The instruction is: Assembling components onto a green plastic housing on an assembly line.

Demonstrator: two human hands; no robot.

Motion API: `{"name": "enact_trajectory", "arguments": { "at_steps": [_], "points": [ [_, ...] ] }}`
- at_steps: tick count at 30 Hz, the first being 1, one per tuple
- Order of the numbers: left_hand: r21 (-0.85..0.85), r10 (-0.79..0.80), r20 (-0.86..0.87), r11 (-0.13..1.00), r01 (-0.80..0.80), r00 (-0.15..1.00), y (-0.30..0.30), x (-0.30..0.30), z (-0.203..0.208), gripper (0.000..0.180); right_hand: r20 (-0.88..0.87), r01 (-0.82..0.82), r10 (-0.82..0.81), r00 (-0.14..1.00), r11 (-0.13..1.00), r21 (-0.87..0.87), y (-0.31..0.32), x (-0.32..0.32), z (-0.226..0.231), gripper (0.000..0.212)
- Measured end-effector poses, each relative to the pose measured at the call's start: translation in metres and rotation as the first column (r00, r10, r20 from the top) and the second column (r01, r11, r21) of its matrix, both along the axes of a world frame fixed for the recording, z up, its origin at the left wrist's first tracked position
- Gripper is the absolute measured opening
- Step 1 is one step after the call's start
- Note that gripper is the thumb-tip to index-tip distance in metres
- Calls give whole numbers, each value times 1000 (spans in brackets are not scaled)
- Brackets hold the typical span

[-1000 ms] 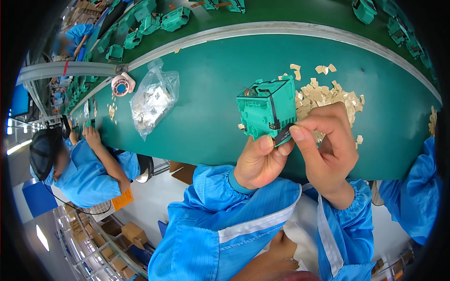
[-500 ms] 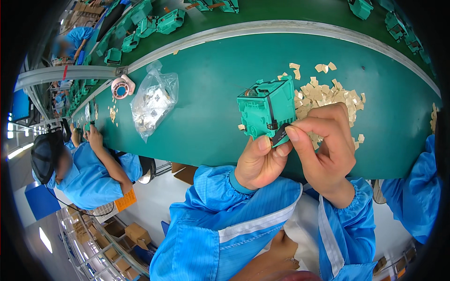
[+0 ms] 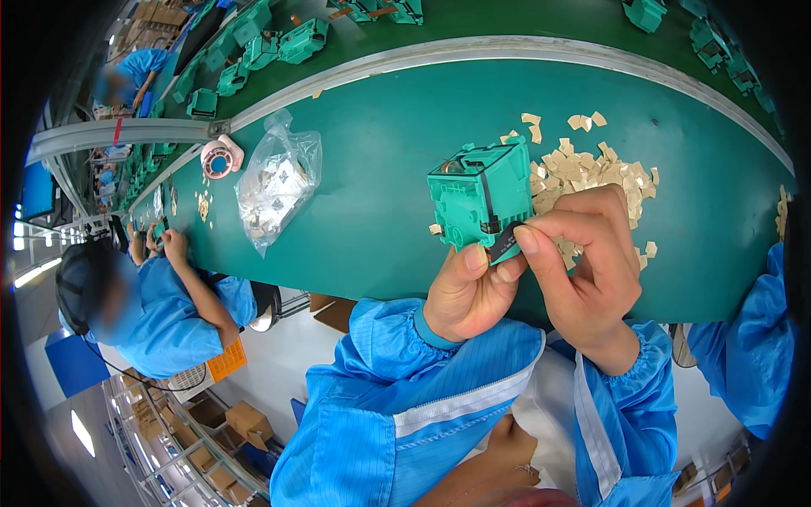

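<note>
A plastic bag (image 3: 277, 188) lies on the table (image 3: 380, 144), left of the housing (image 3: 480, 196); paper pieces (image 3: 583, 169) lie behind it.

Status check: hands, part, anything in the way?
Left hand grips green housing from below. Right hand pinches small dark strip at its lower corner. Tan pads piled behind; nothing blocking.

Your right hand (image 3: 591, 270) covers part of the tan chip pile (image 3: 583, 169). Your fingertips hide most of the dark strip (image 3: 505, 242). Contents of the clear bag (image 3: 274, 186) are too small to tell.
</note>
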State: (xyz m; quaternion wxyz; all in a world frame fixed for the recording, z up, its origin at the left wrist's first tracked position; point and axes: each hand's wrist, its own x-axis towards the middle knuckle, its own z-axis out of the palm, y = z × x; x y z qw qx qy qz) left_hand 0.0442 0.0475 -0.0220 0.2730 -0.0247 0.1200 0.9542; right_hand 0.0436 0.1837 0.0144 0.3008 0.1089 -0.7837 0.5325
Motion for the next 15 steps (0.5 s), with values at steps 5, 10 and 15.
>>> {"name": "enact_trajectory", "arguments": {
  "at_steps": [5,10,15],
  "points": [
    [-14,-2,22,1000,3,1000,-1,0,1,37,7,3,-3,1000,1000,-9,-1,-1,0,17],
    [-5,-22,38,1000,22,999,0,-2,3,41,50,-45,49,998,995,-85,1,-3,0,14],
    [-13,-15,40,1000,16,999,0,-1,1,42,97,-94,107,989,986,-135,3,-1,-2,14]
  ]
}}
